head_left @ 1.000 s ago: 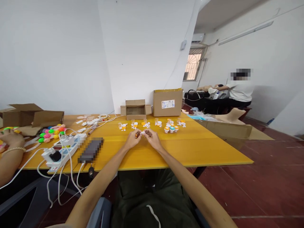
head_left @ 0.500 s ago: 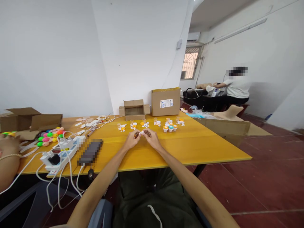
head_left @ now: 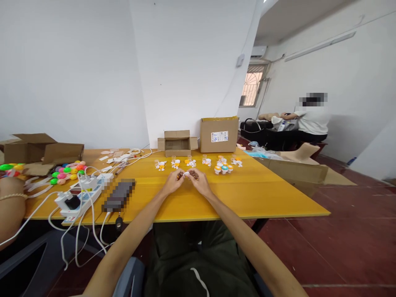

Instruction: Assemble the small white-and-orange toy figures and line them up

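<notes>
My left hand and my right hand meet fingertip to fingertip above the table. Both are closed on a small white plastic part, mostly covered by the fingers. A hint of orange shows in the left fingers; I cannot tell what it is. Just beyond lie little groups of white and orange plastic pieces with clear cups, such as the group at the left and another group. Right of my hands stands a cluster of small round white containers with orange and teal tops.
On the yellow table stand a small open carton and a larger box at the back. Left are a phone, a power strip with cables, and colourful balls. Another person's arm reaches in; a person sits far right.
The view has shifted slightly, so things sit a little farther right. My hands stay together on the small white part. The neighbour's hand at the far left has moved.
</notes>
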`<state>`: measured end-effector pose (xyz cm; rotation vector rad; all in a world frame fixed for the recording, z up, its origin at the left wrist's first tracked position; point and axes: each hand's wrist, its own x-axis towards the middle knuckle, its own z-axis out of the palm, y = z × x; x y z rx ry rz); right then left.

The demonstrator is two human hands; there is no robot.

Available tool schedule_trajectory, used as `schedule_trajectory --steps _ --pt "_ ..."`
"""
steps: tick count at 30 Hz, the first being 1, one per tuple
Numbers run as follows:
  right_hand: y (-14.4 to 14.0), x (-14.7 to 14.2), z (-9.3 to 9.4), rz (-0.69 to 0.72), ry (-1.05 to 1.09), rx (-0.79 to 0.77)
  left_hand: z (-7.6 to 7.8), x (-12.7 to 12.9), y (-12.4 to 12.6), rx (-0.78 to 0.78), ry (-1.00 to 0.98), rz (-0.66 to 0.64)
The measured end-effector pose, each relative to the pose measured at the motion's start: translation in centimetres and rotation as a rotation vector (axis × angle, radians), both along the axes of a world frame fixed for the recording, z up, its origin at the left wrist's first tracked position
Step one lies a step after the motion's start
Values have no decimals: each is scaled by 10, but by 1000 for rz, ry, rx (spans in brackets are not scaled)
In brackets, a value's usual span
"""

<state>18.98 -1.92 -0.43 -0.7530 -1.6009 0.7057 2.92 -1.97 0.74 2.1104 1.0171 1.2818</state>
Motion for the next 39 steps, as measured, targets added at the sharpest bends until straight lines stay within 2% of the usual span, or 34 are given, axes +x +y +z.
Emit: schedule_trajectory --steps 29,35,39 --pt "3 0 -4 -23 -41 60 1 -2 -1 -17 67 23" --pt "3 -1 -3 -76 -43 94 1 -1 -1 5 59 42" --pt "4 0 -2 -199 -26 115 0 -3 1 65 32 109"
